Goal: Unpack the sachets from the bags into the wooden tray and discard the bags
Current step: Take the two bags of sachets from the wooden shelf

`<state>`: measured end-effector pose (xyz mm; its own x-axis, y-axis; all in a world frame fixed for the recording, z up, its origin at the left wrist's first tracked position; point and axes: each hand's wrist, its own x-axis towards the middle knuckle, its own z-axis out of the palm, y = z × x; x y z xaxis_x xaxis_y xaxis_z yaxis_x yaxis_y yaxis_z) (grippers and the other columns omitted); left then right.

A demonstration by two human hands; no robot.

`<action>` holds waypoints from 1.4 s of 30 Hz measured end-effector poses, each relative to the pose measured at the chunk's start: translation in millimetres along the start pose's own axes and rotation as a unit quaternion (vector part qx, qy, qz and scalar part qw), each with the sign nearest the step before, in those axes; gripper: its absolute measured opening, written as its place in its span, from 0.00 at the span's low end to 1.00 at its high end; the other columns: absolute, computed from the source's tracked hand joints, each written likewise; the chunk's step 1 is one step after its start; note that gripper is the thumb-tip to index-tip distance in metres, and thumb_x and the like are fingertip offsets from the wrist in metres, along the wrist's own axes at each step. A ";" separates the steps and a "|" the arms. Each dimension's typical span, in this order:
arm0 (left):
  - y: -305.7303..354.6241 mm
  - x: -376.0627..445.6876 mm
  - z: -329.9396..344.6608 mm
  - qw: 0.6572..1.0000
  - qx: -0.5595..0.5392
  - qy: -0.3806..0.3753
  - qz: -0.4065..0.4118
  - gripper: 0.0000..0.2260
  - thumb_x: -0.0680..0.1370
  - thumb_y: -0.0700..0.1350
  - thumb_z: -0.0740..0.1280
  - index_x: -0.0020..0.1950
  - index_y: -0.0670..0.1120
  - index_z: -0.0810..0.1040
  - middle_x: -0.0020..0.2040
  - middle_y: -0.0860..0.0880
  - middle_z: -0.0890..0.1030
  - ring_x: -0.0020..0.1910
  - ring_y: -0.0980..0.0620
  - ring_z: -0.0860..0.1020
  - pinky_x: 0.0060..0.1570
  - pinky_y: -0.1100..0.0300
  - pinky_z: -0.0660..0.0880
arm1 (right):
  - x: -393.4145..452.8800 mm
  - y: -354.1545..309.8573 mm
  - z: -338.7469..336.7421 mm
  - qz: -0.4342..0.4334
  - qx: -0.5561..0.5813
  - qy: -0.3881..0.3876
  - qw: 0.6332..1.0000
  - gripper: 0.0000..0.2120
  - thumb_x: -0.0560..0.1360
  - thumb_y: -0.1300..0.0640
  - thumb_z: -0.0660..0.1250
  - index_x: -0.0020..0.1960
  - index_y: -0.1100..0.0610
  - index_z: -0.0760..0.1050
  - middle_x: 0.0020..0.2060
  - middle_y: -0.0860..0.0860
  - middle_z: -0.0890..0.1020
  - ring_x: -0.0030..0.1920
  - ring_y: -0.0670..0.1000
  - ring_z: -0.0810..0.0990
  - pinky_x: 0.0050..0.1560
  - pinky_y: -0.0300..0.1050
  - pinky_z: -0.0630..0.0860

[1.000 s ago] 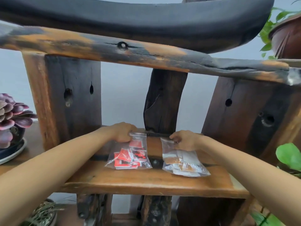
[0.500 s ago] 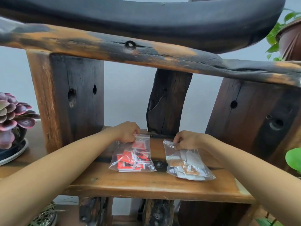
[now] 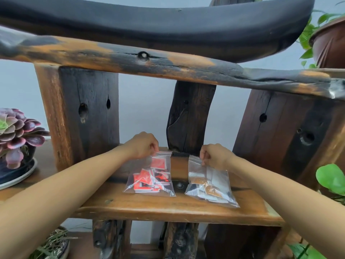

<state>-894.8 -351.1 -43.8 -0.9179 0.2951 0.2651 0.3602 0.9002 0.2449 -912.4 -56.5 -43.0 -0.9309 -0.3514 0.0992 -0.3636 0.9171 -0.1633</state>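
Grips [image 3: 142,145] [image 3: 214,156] on bag tops [image 3: 162,153]

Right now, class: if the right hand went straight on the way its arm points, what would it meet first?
Probably the dark middle post, beyond the right hand pinching the bag of brown sachets; depth is unclear.

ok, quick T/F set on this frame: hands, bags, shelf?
1. The left hand pinches the top of the red-sachet bag. True.
2. The right hand is open and idle. False: it pinches the top of the brown-sachet bag.
3. Both bags lie on the shelf. True.
4. The two bags overlap. False: bare wood shows between them.
5. A succulent stands at far left. True.
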 end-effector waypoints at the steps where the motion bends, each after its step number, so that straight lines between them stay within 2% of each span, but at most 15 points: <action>1: 1.4 -0.8 -5.2 1.000 0.002 0.009 0.003 0.06 0.78 0.39 0.70 0.50 0.45 0.87 0.50 0.49 0.86 0.46 0.54 0.81 0.49 0.62 0.75 | -2.4 -0.2 -4.4 -0.004 -0.001 0.013 1.000 0.08 0.78 0.64 0.68 0.49 0.51 0.79 0.45 0.48 0.83 0.46 0.50 0.82 0.54 0.47 0.83; 5: 13.4 -8.8 -28.7 0.999 0.003 0.042 0.014 0.06 0.77 0.38 0.71 0.49 0.44 0.87 0.49 0.48 0.86 0.47 0.51 0.83 0.53 0.55 0.79 | -18.7 -2.3 -26.9 -0.005 0.014 0.068 0.998 0.11 0.78 0.59 0.70 0.60 0.51 0.80 0.50 0.50 0.85 0.46 0.51 0.83 0.54 0.48 0.84; 11: 43.8 -30.0 -55.4 0.997 -0.005 0.073 0.026 0.06 0.78 0.40 0.69 0.49 0.44 0.86 0.48 0.49 0.86 0.46 0.52 0.81 0.53 0.55 0.79 | -51.7 -2.4 -60.6 -0.010 0.018 0.107 0.994 0.05 0.77 0.57 0.73 0.52 0.52 0.85 0.49 0.47 0.86 0.46 0.49 0.84 0.53 0.51 0.84; 14: 63.1 -47.2 -67.8 0.996 -0.002 0.084 0.038 0.06 0.79 0.40 0.68 0.50 0.44 0.86 0.45 0.51 0.83 0.44 0.54 0.79 0.47 0.62 0.74 | -75.3 -2.8 -75.6 -0.013 0.019 0.116 0.993 0.05 0.78 0.58 0.72 0.52 0.52 0.85 0.49 0.48 0.86 0.46 0.49 0.84 0.53 0.47 0.84; 17: 77.2 -65.5 -79.7 0.994 0.008 0.094 0.050 0.06 0.79 0.41 0.68 0.51 0.45 0.86 0.47 0.49 0.84 0.46 0.52 0.80 0.47 0.63 0.73 | -99.0 -5.2 -90.1 -0.019 0.017 0.130 0.991 0.05 0.79 0.57 0.71 0.54 0.53 0.85 0.50 0.49 0.85 0.46 0.48 0.83 0.53 0.44 0.83; 21: 97.1 -89.5 -97.1 0.991 0.019 0.112 0.070 0.07 0.79 0.41 0.69 0.52 0.43 0.87 0.49 0.46 0.85 0.46 0.52 0.80 0.48 0.62 0.75 | -130.0 -13.0 -107.1 -0.033 0.021 0.141 0.989 0.07 0.79 0.57 0.71 0.55 0.55 0.84 0.51 0.51 0.86 0.48 0.49 0.84 0.55 0.49 0.83; 23: 107.7 -99.7 -104.8 0.989 0.021 0.126 0.076 0.07 0.79 0.41 0.69 0.52 0.43 0.86 0.48 0.46 0.85 0.45 0.53 0.79 0.45 0.65 0.72 | -145.0 -17.6 -114.2 -0.036 0.030 0.144 0.988 0.07 0.79 0.56 0.71 0.55 0.55 0.84 0.50 0.51 0.86 0.48 0.49 0.84 0.56 0.50 0.83; 26: 121.5 -112.3 -115.3 0.987 0.021 0.139 0.077 0.06 0.79 0.42 0.70 0.51 0.44 0.86 0.48 0.45 0.84 0.45 0.53 0.79 0.41 0.67 0.69 | -163.1 -24.5 -123.8 -0.042 0.039 0.156 0.986 0.08 0.79 0.56 0.71 0.55 0.57 0.85 0.50 0.52 0.87 0.47 0.49 0.84 0.54 0.44 0.82; 30: 136.4 -124.2 -126.7 0.986 0.029 0.141 0.088 0.06 0.79 0.43 0.70 0.51 0.44 0.87 0.48 0.45 0.84 0.46 0.51 0.80 0.44 0.61 0.76 | -185.7 -29.5 -134.8 -0.056 0.039 0.164 0.984 0.09 0.78 0.55 0.72 0.55 0.57 0.85 0.48 0.52 0.86 0.45 0.47 0.82 0.43 0.31 0.72; 34: 151.4 -132.9 -128.6 0.984 0.019 0.147 0.096 0.05 0.78 0.43 0.71 0.50 0.45 0.87 0.47 0.47 0.84 0.44 0.54 0.80 0.41 0.66 0.74 | -205.8 -29.2 -139.7 -0.063 0.055 0.168 0.982 0.09 0.78 0.55 0.72 0.55 0.57 0.85 0.48 0.52 0.86 0.46 0.47 0.82 0.46 0.33 0.72; 36: 160.5 -138.0 -126.0 0.984 0.013 0.145 0.107 0.05 0.78 0.43 0.71 0.49 0.45 0.87 0.46 0.47 0.84 0.42 0.55 0.80 0.42 0.62 0.77 | -217.9 -26.6 -140.6 -0.065 0.062 0.171 0.981 0.09 0.78 0.55 0.72 0.55 0.57 0.85 0.47 0.50 0.86 0.46 0.46 0.82 0.45 0.32 0.72; 39: 171.6 -146.8 -114.8 0.984 -0.005 0.132 0.119 0.04 0.78 0.43 0.72 0.48 0.46 0.87 0.44 0.48 0.85 0.41 0.56 0.80 0.43 0.59 0.80 | -240.8 -19.2 -135.9 -0.060 0.060 0.167 0.982 0.08 0.77 0.53 0.73 0.54 0.55 0.85 0.43 0.48 0.84 0.43 0.43 0.79 0.40 0.24 0.66; 42: 178.5 -156.5 -96.6 0.986 -0.018 0.113 0.122 0.04 0.78 0.45 0.72 0.48 0.47 0.87 0.45 0.49 0.85 0.42 0.55 0.81 0.45 0.55 0.82 | -267.7 -13.3 -123.9 -0.046 0.053 0.159 0.985 0.06 0.77 0.52 0.73 0.51 0.53 0.86 0.41 0.46 0.84 0.40 0.38 0.77 0.39 0.24 0.68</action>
<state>-670.8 -267.6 48.6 -0.7442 0.4183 0.5207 0.5745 0.7986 0.1795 -654.1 48.7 54.3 -0.8420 -0.3400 0.4188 -0.4632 0.8536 -0.2383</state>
